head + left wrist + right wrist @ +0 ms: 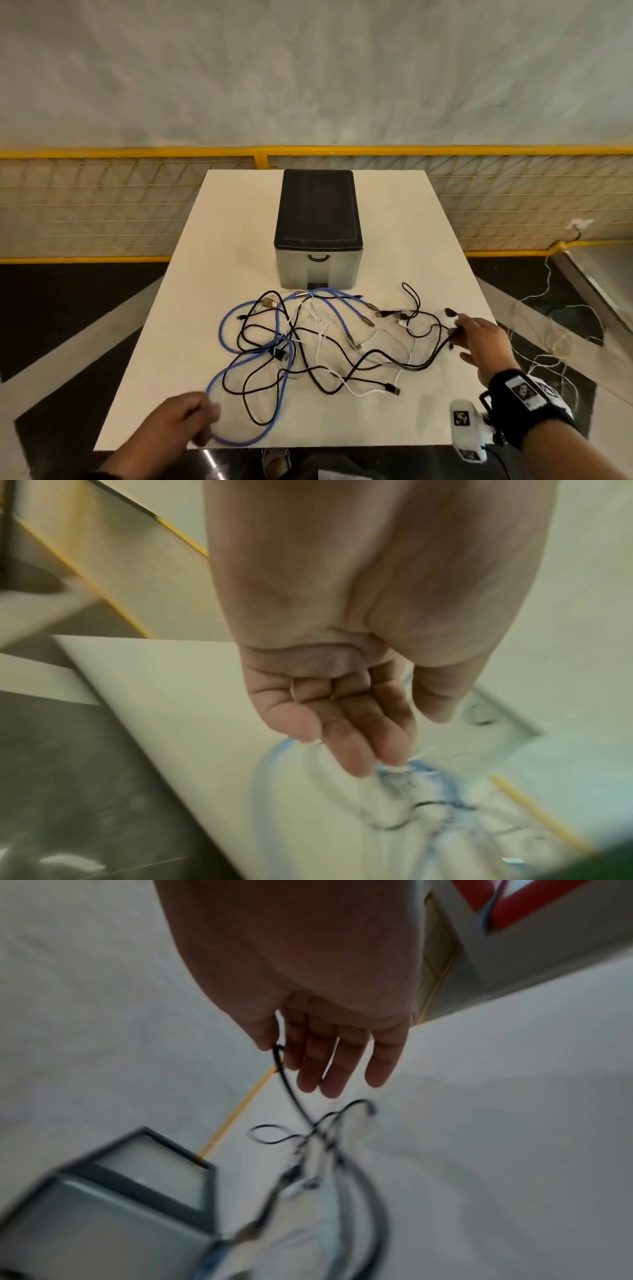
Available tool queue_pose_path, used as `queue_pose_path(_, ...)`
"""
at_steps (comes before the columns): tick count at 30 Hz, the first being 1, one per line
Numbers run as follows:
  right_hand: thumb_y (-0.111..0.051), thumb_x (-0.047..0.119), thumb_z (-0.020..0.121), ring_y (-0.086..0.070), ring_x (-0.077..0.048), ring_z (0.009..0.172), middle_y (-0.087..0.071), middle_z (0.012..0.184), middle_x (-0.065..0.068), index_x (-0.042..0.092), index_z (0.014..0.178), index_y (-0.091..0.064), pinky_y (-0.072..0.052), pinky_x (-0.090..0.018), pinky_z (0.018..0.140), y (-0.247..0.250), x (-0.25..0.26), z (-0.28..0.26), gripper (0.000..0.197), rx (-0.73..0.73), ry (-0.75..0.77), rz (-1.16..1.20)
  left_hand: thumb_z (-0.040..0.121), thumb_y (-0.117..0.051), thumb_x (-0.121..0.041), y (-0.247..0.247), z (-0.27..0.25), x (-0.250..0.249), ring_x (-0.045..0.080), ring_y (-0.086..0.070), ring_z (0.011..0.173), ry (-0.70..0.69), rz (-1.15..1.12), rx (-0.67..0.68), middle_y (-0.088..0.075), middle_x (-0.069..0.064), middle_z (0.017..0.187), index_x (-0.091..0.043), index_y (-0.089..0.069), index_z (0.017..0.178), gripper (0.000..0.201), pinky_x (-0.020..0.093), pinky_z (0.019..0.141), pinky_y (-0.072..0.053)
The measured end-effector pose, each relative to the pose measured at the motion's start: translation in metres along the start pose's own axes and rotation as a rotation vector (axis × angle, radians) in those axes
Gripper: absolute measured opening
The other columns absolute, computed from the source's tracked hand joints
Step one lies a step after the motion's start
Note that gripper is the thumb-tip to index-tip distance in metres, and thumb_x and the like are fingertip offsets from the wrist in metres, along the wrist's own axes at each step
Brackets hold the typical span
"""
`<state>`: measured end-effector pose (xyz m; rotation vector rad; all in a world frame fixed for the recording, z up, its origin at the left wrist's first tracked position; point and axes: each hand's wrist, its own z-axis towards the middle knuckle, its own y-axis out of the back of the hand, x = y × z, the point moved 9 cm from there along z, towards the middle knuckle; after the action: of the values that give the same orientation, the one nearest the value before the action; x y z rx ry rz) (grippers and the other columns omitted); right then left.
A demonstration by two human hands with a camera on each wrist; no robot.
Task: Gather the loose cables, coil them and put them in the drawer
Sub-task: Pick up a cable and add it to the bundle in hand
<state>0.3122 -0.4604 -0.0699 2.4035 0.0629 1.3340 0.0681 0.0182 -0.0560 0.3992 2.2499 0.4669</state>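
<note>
Tangle of black, white and blue braided cables point(308, 342) lies mid-table point(178, 308), near the shut grey drawer box with black top point(318, 233). Right hand point(479, 342) pinches a black cable point(291, 1088) between thumb and forefinger, other fingers point(329, 1069) straight. Left hand point(178, 425) at the near blue cable loop point(239, 442), fingers relaxed, holding nothing seen. Best sweep both ends inward, free one cable before coiling. No readable writing; wrist markers only.
</note>
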Motion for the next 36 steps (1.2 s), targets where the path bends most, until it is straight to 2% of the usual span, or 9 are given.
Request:
queue_pose_path(4,-0.051,0.015,0.096,-0.068,-0.032,0.087,-0.07,0.088,-0.023,-0.001,0.102,-0.064,-0.048,-0.042,0.077,-0.035,0.05,-0.028,0.021,0.106,0.126,0.161,0.096,-0.057,-0.034,-0.021,0.024,-0.103,0.002,-0.06,0.066,-0.21,-0.059,0.074,-0.072,0.006,0.077,-0.004,-0.069,0.089,0.033,0.01,0.057,-0.043)
queue_pose_path(8,-0.06,0.015,0.093,-0.069,-0.016,0.073,-0.072,0.07,-0.006,0.014,0.082,-0.066,-0.052,-0.032,0.073,-0.075,0.12,-0.099,0.013,0.186,0.573,-0.077,0.085,-0.049,-0.066,-0.075,0.048,-0.177,0.014,-0.068,0.102,-0.301,-0.001,0.292,-0.075,0.001,0.105,-0.015,-0.071,0.1,0.057,0.023,0.077,-0.047)
queue_pose_path(12,-0.064,0.021,0.089,-0.064,-0.002,0.065,-0.07,0.072,0.009,0.024,0.079,-0.063,-0.048,-0.016,0.061,-0.136,0.141,-0.177,0.011,0.415,0.99,-0.367,0.098,-0.033,-0.059,-0.089,0.047,-0.222,0.014,-0.061,0.115,-0.393,-0.046,0.375,-0.067,0.0,0.124,-0.027,-0.064,0.108,0.046,0.026,0.092,-0.045)
queue_pose_path(15,-0.063,0.029,0.087,-0.058,0.001,0.066,-0.065,0.079,0.013,0.029,0.083,-0.057,-0.049,-0.021,0.061,-0.171,0.13,-0.212,0.007,0.561,1.226,-0.537,0.09,-0.031,-0.068,-0.071,0.044,-0.224,0.021,-0.062,0.116,-0.377,-0.387,0.357,-0.068,0.001,0.119,-0.032,-0.066,0.11,0.054,0.038,0.099,-0.047)
queue_pose_path(20,-0.061,0.036,0.086,-0.06,-0.008,0.081,-0.068,0.085,0.01,0.023,0.085,-0.067,-0.049,-0.026,0.076,-0.182,0.124,-0.227,0.014,0.554,1.382,-0.519,0.102,-0.043,-0.038,-0.022,0.052,-0.201,0.027,-0.07,0.097,-0.392,-0.704,0.096,-0.076,0.008,0.092,-0.021,-0.069,0.08,0.038,0.054,0.098,-0.046)
queue_pose_path(22,-0.06,0.044,0.086,-0.059,-0.007,0.081,-0.067,0.082,0.01,0.022,0.08,-0.068,-0.045,-0.024,0.078,-0.164,0.127,-0.218,0.024,0.459,1.286,-0.409,0.104,-0.042,-0.03,-0.01,0.05,-0.201,0.028,-0.071,0.081,-0.408,-0.836,0.046,-0.071,0.009,0.074,-0.015,-0.06,0.074,0.039,0.048,0.088,-0.052)
queue_pose_path(27,-0.042,0.061,0.086,-0.067,-0.022,0.085,-0.076,0.096,-0.016,0.005,0.101,-0.068,-0.049,-0.037,0.08,-0.195,0.059,-0.197,0.064,1.003,0.051,-0.08,0.102,-0.04,-0.037,-0.008,0.036,-0.215,0.021,-0.057,0.05,-0.389,-1.123,0.169,-0.048,0.006,0.053,-0.012,-0.048,0.067,0.044,0.04,0.061,-0.059)
queue_pose_path(31,-0.04,0.038,0.097,-0.064,-0.022,0.072,-0.069,0.084,-0.011,0.005,0.103,-0.059,-0.052,-0.032,0.067,-0.215,0.094,-0.185,0.038,1.085,-0.099,0.341,0.099,-0.041,-0.042,-0.046,0.016,-0.218,0.017,-0.046,0.044,-0.326,-0.968,0.374,-0.041,0.003,0.051,-0.013,-0.045,0.066,0.044,0.035,0.054,-0.056)
queue_pose_path(36,-0.042,0.026,0.101,-0.07,-0.024,0.079,-0.073,0.088,-0.012,0.007,0.096,-0.062,-0.059,-0.035,0.074,-0.22,0.111,-0.169,0.028,1.002,-0.222,0.516,0.101,-0.045,-0.038,-0.055,0.017,-0.191,0.014,-0.036,0.039,-0.233,-0.912,0.302,-0.032,0.001,0.05,-0.015,-0.043,0.063,0.044,0.029,0.047,-0.045)
